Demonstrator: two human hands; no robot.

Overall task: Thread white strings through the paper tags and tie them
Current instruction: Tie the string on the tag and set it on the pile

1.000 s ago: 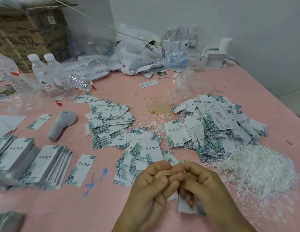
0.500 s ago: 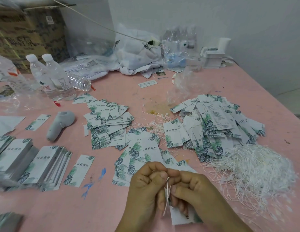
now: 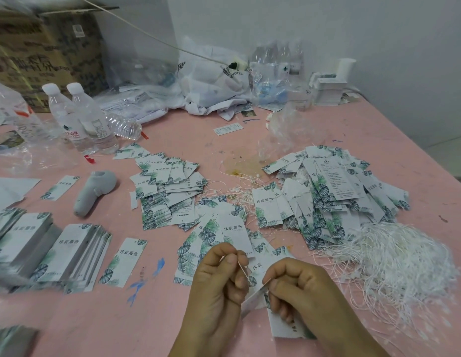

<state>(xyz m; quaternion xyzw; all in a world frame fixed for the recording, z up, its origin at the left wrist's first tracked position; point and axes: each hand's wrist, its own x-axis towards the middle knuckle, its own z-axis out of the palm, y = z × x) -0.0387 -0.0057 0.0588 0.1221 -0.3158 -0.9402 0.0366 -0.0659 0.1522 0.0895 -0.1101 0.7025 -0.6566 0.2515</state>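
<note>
Lower centre of frame: left hand [image 3: 219, 282] pinches one end of a thin white string [image 3: 243, 270] between thumb and forefinger. Right hand [image 3: 299, 287] pinches the other end and also grips a white paper tag with green leaf print [image 3: 252, 301], which hangs between the two hands. The string runs taut between the hands, down toward the tag's top edge. Whether it passes through the hole cannot be told; the hole is hidden. Judgement: this tag is mid-threading or at the tying stage, knot not yet seen.

Progress, judged from the piles:
- Large heap of loose white strings [image 3: 394, 264], right of frame, just beside the right hand. Far too many to count; much stock left.
- Three loose heaps of tags on the pink table [image 3: 69, 325]: one right of centre [image 3: 335, 194], one centre [image 3: 167, 186], one just above the hands [image 3: 219, 233]. Strings show between the centre heaps, so some tags seem finished; how many cannot be told.
- Neat stacks of tags, left edge [image 3: 44, 251]: no strings visible, likely untouched.

Counts, other: two upright clear plastic water bottles [image 3: 77, 117], upper left, a third lying beside them; one grey plastic handheld device [image 3: 95, 190].
</note>
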